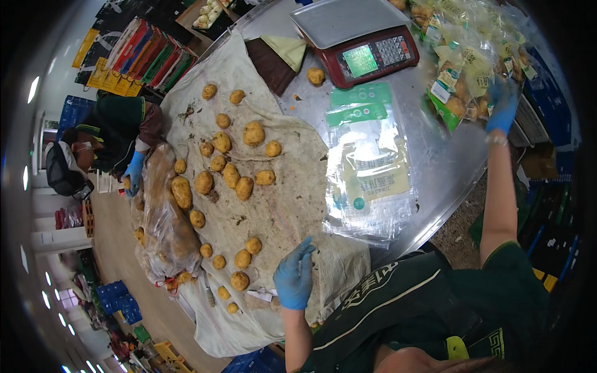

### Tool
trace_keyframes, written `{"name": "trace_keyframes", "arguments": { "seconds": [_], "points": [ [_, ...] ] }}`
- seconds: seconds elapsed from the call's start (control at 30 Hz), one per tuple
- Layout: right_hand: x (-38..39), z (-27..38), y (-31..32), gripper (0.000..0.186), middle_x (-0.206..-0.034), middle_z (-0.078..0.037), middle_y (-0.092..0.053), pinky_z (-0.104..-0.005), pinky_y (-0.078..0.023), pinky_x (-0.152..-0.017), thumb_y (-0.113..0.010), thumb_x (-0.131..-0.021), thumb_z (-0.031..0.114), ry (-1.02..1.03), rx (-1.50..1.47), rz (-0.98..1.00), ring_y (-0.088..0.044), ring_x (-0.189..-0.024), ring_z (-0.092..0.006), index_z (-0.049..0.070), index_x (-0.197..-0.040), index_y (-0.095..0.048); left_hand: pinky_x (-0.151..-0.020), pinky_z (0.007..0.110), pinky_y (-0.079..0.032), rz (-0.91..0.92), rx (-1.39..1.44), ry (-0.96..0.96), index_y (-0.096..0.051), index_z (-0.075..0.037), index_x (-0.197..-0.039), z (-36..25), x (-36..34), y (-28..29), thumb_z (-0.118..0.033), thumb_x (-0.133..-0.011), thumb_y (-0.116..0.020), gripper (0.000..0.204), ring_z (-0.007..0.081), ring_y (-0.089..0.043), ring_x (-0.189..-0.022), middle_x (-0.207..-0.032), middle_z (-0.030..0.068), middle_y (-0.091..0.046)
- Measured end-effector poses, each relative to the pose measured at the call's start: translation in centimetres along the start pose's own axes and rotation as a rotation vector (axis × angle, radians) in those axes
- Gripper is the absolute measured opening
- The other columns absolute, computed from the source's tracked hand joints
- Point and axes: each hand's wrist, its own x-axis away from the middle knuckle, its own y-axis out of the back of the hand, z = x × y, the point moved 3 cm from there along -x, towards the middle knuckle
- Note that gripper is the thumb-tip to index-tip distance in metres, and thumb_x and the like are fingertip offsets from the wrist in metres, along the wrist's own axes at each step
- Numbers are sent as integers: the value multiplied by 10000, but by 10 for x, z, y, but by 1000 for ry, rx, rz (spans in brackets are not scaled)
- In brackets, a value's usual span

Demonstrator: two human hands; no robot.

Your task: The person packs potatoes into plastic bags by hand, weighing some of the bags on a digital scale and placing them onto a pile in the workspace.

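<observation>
My left hand [294, 275], in a blue glove, is held above the near edge of the soiled cloth [280, 205], its fingers stretched out and nothing in them. Loose potatoes [240, 280] lie to its left, and several more [231, 175] are scattered farther up the cloth. My right arm reaches out to the far right, where my blue-gloved right hand [504, 107] is at the edge of a pile of clear bags filled with potatoes [457, 93]. Blur and the bags obscure its fingers. Between my arms lies a stack of flat plastic bags [370, 165] with green tops.
A red scale [372, 57] with a metal pan stands at the back of the metal table [444, 174]. A co-worker's gloved hand [135, 174] holds a potato beside a large plastic sack [168, 217] at left. A knife [210, 291] lies near the cloth's left edge.
</observation>
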Motion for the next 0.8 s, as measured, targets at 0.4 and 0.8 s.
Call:
{"name": "trace_keyframes", "arguments": {
  "seconds": [0.4,0.8],
  "points": [
    [265,-103,-39,160,-870,-101,-631,-391,-496,-716,-606,-851,222,383,819,1459,-614,-809,-272,86,-900,-674,-795,303,-521,258,35,-15,-623,-77,-1206,35,-7,-60,-89,-906,-593,302,213,-683,-899,-990,127,-698],
    [297,-90,-76,153,-762,-54,-606,-294,-458,-618,-575,-926,191,-163,560,1147,-578,-677,-148,59,-931,-653,-1091,598,-217,166,-490,-249,-609,-143,-1182,47,-75,-180,-213,-862,-567,330,304,-385,-1331,-1337,99,-530]
  ]
}}
